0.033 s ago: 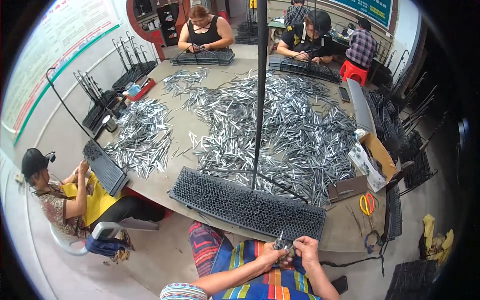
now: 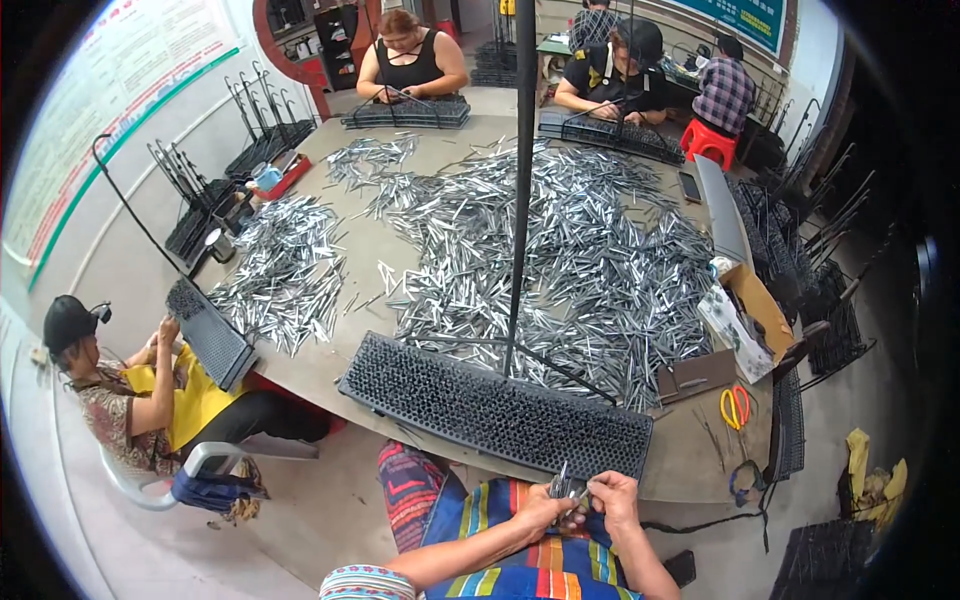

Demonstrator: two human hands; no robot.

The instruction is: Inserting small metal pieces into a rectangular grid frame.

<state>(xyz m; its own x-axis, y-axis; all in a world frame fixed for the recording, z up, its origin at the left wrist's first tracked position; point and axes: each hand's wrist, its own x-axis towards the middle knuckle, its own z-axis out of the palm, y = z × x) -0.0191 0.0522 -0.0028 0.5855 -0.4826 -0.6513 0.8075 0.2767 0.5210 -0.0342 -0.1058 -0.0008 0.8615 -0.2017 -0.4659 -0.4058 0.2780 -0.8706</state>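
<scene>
- Currently, the left hand (image 2: pixel 543 508) grasps a small bundle of slim grey pieces (image 2: pixel 562 484), tips upward, above the lap and just beyond the near edge of the table (image 2: pixel 690 488).
- Right hand (image 2: pixel 613 492): fingers curled beside the bundle; whether they pinch a single piece cannot be told.
- Loose stock: similar pieces lie tangled in a large heap (image 2: pixel 600 250) on the table.
- Handling estimate: each piece is probably light, stiff and smooth, liable to slide against its neighbours; fragility cannot be judged.
- Grip: hold the bundle around its lower part; take single pieces near one end, between thumb and forefinger.
- Black perforated tray (image 2: pixel 490 410): near the hands, apparently rigid; hold by the rim.
</scene>
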